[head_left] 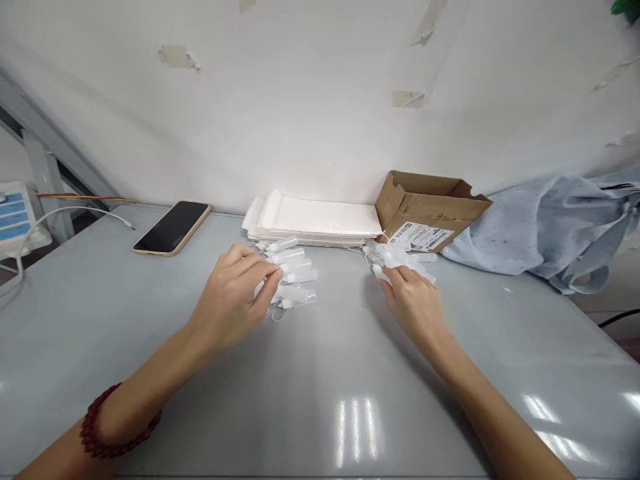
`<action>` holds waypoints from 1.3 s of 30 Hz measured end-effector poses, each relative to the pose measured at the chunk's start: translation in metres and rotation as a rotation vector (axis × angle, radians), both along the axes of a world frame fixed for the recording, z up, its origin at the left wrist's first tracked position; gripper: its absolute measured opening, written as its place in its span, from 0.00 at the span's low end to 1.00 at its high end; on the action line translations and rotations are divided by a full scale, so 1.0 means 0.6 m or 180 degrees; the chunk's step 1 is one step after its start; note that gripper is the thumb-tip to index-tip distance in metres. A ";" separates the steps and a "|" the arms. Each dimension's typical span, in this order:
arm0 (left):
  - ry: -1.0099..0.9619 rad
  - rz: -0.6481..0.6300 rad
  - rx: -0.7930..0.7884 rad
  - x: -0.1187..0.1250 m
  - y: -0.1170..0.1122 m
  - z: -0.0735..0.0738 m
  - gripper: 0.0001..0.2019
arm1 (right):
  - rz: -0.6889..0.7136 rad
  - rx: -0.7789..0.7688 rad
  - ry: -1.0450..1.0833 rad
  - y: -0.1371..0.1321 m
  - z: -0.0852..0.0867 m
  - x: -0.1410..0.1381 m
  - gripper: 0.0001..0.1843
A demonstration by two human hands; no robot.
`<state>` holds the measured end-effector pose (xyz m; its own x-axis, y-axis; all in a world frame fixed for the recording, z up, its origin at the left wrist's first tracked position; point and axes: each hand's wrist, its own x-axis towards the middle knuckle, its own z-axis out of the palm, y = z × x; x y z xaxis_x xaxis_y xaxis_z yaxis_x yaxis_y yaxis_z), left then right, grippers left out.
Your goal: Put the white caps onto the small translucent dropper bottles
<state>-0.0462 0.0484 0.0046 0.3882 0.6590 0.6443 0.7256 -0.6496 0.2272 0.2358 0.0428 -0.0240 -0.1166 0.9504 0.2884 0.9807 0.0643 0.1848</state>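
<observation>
My left hand (233,287) is over a row of small translucent plastic bottles (295,265) with nozzle tips and thin cord loops, left of centre. Its thumb and index finger are pressed together; whatever is between them is hidden or too small to name. On the other side, my right hand (415,300) reaches to a second heap of the same kind of bottles (395,252), beside the cardboard box. Its thumb and fingers close on a small plastic bottle (379,271) at the near edge of that heap. The fingers cover part of the heap.
A stack of white padded envelopes (327,217) lies against the wall. Right of it stands an open cardboard box (440,210) with a label, then a light blue cloth bag (520,227). A phone (173,228), a white cable (90,208) and a power strip (17,217) are at left.
</observation>
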 end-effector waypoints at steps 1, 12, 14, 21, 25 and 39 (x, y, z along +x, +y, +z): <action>-0.0016 -0.0034 0.0006 0.002 -0.001 -0.001 0.08 | -0.0040 -0.0039 -0.0069 -0.001 0.002 -0.001 0.09; -0.0090 -0.0267 -0.0362 0.014 -0.011 -0.005 0.07 | 0.0065 -0.0380 0.0492 -0.002 -0.007 -0.016 0.08; -0.0126 -0.0295 -0.0431 0.016 -0.013 -0.005 0.08 | 0.0230 -0.0263 0.0966 -0.005 -0.007 -0.014 0.10; -0.0309 -0.0340 -0.0703 0.025 -0.020 -0.007 0.07 | 0.0738 -0.0700 0.3168 -0.037 0.037 -0.035 0.14; -0.0619 -0.0165 -0.1096 0.029 -0.027 -0.004 0.09 | 0.0913 -0.1009 0.3656 -0.051 0.052 -0.044 0.13; -0.1344 -0.0144 -0.2071 0.028 -0.039 0.024 0.09 | 0.1435 -0.1258 0.3362 -0.070 0.055 -0.060 0.12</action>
<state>-0.0296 0.0250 0.0189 0.2314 0.9447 0.2323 0.4687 -0.3176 0.8243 0.1996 0.0010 0.0089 -0.3420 0.9291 0.1407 0.5116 0.3097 -0.8015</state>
